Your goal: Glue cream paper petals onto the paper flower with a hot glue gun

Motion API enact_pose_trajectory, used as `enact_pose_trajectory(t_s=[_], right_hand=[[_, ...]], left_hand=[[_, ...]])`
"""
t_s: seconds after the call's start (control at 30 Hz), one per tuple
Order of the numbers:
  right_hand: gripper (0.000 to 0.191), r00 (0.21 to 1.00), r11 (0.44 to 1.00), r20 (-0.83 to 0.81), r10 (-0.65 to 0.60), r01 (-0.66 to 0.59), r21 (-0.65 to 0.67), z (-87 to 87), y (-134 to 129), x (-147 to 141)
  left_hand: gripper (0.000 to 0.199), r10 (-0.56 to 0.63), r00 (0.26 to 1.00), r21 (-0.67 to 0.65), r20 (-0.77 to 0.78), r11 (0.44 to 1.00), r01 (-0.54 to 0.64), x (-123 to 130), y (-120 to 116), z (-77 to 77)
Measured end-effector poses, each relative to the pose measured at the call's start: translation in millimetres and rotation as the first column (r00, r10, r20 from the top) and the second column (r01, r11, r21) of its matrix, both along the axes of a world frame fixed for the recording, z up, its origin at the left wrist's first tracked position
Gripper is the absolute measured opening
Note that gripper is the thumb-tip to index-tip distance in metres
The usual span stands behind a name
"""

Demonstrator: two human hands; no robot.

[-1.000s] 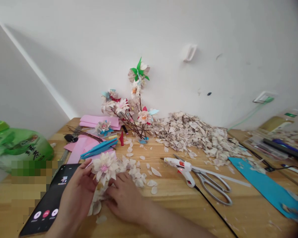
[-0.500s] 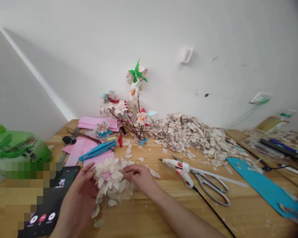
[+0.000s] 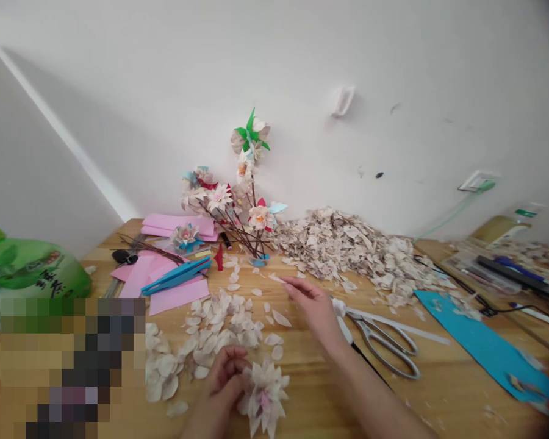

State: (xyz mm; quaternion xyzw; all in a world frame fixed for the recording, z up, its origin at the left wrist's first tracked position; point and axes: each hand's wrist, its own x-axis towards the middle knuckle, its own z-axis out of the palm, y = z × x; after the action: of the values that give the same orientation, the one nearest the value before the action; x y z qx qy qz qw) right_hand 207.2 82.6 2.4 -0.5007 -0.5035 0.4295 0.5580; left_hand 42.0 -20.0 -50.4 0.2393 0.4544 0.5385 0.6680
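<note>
Right hand (image 3: pixel 312 311) has a passage above the wooden counter (image 3: pixel 308 393), between the loose paper petals (image 3: pixel 219 329) and the steel scissors (image 3: pixel 384 344); the heaped petal pile (image 3: pixel 348 250) blocks the way to the wall (image 3: pixel 416 110) behind.

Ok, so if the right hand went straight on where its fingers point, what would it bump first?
Probably the little paper petal lying on the table, just ahead of the right hand. From this view, it's hard to tell exactly how close they are.
</note>
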Motion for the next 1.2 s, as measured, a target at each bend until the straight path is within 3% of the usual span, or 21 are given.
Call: enact_pose_trajectory(t_s=[0.17,0.27,0.37,0.57,0.67,0.77,0.87,0.97,1.1,1.17,1.2], right_hand=[[0.023,0.985,0.989,-0.124,-0.117,0.127,0.077,24.6,4.6,7.7],[0.025,0.984,0.985,-0.141,-0.111,0.127,0.114,33.3,5.7,4.7],[0.022,0.996,0.987,-0.074,-0.059,0.069,0.146,27.9,0.4,-4.2],[0.015,0.974,0.956,0.218,0.064,-0.122,0.267,-2.9,-25.2,-18.9],[0.020,0.920,0.893,0.365,0.142,-0.278,0.353,-10.4,-35.3,-17.7],[0.027,0.820,0.778,0.540,0.187,-0.460,0.428,-11.9,-40.3,-15.0],[0.033,0.689,0.632,0.720,0.082,-0.594,0.497,-12.6,-41.7,-16.0],[0.036,0.632,0.565,0.775,0.021,-0.647,0.512,-15.4,-41.9,-19.7],[0.037,0.621,0.550,0.783,0.037,-0.666,0.503,-18.1,-42.9,-19.5],[0.037,0.643,0.584,0.763,0.068,-0.646,0.491,-17.1,-43.7,-16.4],[0.034,0.667,0.630,0.738,0.096,-0.615,0.474,-16.2,-44.1,-14.9]], left_hand=[[0.019,-0.069,0.993,0.039,-0.101,0.997,0.073,-1.6,-0.4,2.8],[0.019,-0.023,0.990,0.089,-0.137,0.995,0.036,0.5,-1.3,0.3],[0.019,0.008,0.983,0.135,-0.182,0.991,0.017,1.0,-1.2,-2.7],[0.019,-0.033,0.969,0.144,-0.243,0.987,0.069,-9.3,1.6,1.9],[0.018,0.017,0.973,0.140,-0.229,0.990,0.015,-14.0,4.2,7.3],[0.016,0.090,0.989,0.089,-0.117,0.993,-0.080,-16.3,8.9,13.2],[0.019,0.104,0.994,0.022,0.029,0.994,-0.104,-18.4,14.7,19.2],[0.031,0.069,0.997,0.019,0.020,0.997,-0.069,-21.5,18.8,23.8],[0.042,0.079,0.997,0.042,-0.024,0.996,-0.078,-25.5,21.5,28.3],[0.046,0.107,0.993,0.038,-0.046,0.994,-0.105,-26.5,22.1,31.3],[0.047,0.116,0.992,0.040,-0.058,0.993,-0.114,-26.6,22.2,32.8]])
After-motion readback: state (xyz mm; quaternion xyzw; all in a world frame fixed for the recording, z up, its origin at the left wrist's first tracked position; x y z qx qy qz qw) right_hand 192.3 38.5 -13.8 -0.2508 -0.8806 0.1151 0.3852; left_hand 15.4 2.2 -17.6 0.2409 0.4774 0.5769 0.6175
